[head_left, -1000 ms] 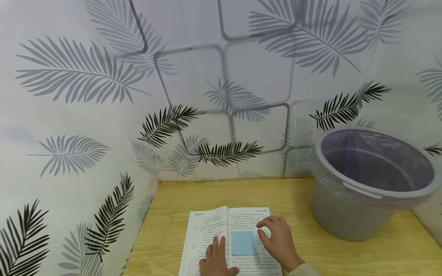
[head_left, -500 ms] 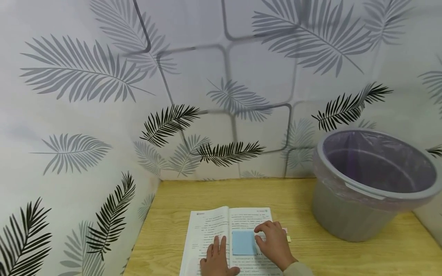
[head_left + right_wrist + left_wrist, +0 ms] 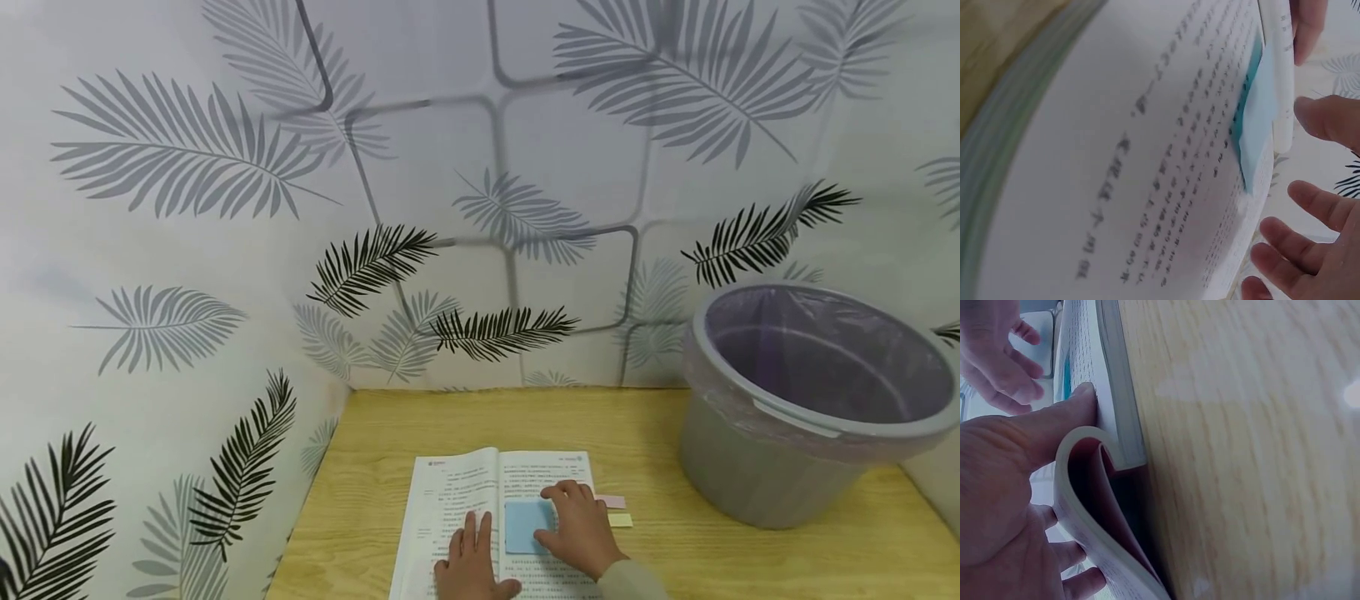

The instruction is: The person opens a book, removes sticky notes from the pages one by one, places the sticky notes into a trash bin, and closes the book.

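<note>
An open book [image 3: 517, 473] lies on the wooden table, its pages printed with text. On its right page, near the spine, is a square light-blue sticky note [image 3: 523, 527], whose edge lifts off the page in the right wrist view. My left hand [image 3: 472, 560] rests on the book with its fingers extended across the left page and its thumb reaching over the spine. My right hand [image 3: 579, 529] is over the right page, fingers spread and gently bent, thumb tip overlapping the note's right side in the head view. Nothing is between its fingers in the right wrist view.
Pink [image 3: 612, 502] and yellow [image 3: 621, 520] tabs stick out from the book's right edge. A large grey bin [image 3: 757, 467] with a purple-tinted plastic liner stands at the right of the wooden table [image 3: 420, 417]. A leaf-patterned wall covering [image 3: 570, 167] rises behind.
My right hand has moved left from the right page's outer side to the blue note, uncovering the pink and yellow tabs. The left hand stays in place; the head view shifts slightly.
</note>
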A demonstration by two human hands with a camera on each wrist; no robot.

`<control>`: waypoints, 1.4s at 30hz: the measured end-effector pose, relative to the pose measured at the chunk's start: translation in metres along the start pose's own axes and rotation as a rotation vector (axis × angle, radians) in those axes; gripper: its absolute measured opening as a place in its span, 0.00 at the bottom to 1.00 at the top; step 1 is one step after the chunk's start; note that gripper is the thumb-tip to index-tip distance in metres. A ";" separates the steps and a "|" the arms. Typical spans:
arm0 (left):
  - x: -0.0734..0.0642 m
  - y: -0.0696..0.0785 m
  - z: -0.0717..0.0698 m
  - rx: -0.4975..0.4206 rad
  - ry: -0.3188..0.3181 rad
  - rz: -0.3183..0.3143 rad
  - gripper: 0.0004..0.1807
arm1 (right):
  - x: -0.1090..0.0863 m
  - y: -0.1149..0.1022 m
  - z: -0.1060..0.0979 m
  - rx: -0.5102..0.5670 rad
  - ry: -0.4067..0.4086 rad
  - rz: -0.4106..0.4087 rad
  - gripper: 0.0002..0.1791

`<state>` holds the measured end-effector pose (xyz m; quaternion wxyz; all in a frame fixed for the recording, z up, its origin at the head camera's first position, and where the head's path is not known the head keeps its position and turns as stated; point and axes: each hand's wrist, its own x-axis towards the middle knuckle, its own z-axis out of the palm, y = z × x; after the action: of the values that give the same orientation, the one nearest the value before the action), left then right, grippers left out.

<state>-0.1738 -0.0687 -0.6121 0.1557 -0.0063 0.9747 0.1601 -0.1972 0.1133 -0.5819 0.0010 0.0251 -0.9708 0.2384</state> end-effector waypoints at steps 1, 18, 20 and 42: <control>0.000 0.000 0.001 0.000 -0.001 0.001 0.58 | 0.001 0.000 0.002 -0.008 -0.015 0.008 0.31; -0.003 0.006 -0.002 0.033 0.032 -0.019 0.58 | 0.011 0.001 0.016 -0.038 -0.118 -0.021 0.37; -0.002 0.004 -0.001 0.033 0.032 -0.015 0.58 | 0.012 0.000 0.016 -0.056 -0.129 -0.028 0.36; 0.000 0.003 0.003 0.008 0.046 0.002 0.59 | 0.016 -0.007 0.013 -0.103 -0.180 -0.039 0.34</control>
<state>-0.1728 -0.0652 -0.6140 0.1333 -0.0086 0.9786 0.1563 -0.2128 0.1004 -0.5899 -0.0804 0.0650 -0.9773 0.1851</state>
